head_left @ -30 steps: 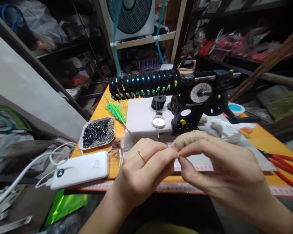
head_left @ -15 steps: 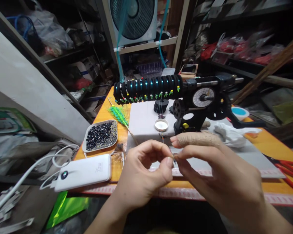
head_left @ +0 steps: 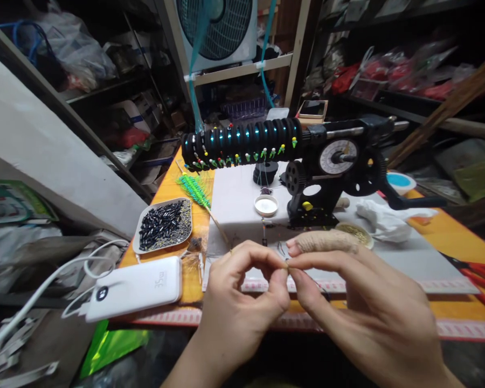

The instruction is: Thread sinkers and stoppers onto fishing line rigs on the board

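My left hand (head_left: 246,293) pinches with thumb and forefinger over the near side of the grey board (head_left: 234,199). Meeting it fingertip to fingertip, my right hand (head_left: 359,291) pinches too; a tan wrap covers one of its fingers. What sits between the fingertips is too small to name. A thin dark strand shows below the right thumb. Just beyond the hands are a small white dish (head_left: 266,205) and tiny dark parts on the board. Behind them stands a black hand-cranked winder (head_left: 242,143), its ridged roller strung with line and small coloured beads.
Left of the board are a tray of dark tubes and small metal pieces (head_left: 165,225), a white power bank (head_left: 135,288) and a green bristly stem (head_left: 194,188). To the right lie crumpled tissue (head_left: 386,220), a dish of gold bits (head_left: 353,233) and red-handled pliers (head_left: 479,277).
The view has shifted slightly. My right hand has dropped and tilted a little, uncovering the dish of gold bits behind it. Both hands keep their fingertips together.
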